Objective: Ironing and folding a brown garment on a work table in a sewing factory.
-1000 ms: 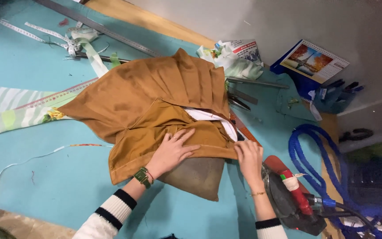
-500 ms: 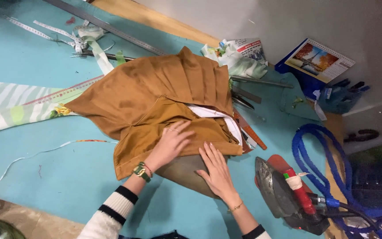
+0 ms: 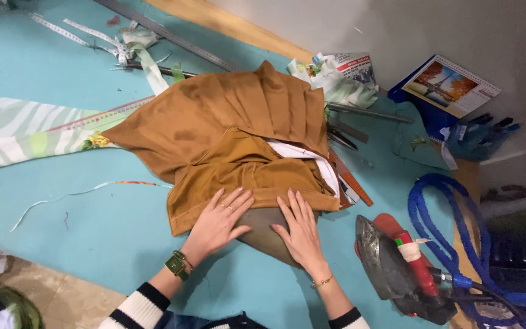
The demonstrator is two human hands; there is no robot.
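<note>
Teal desk (image 3: 92,225), brown garment spread across its middle.

The pleated brown garment (image 3: 232,131) lies mid-desk, its near hem over a grey pressing pad (image 3: 269,234). The left hand (image 3: 219,220) and right hand (image 3: 301,228) press flat side by side on hem and pad, fingers spread, each grip holding nothing. An iron (image 3: 397,268) rests near right, a blue hose (image 3: 452,231) just beyond it; a calendar (image 3: 448,85) lies far right.
</note>
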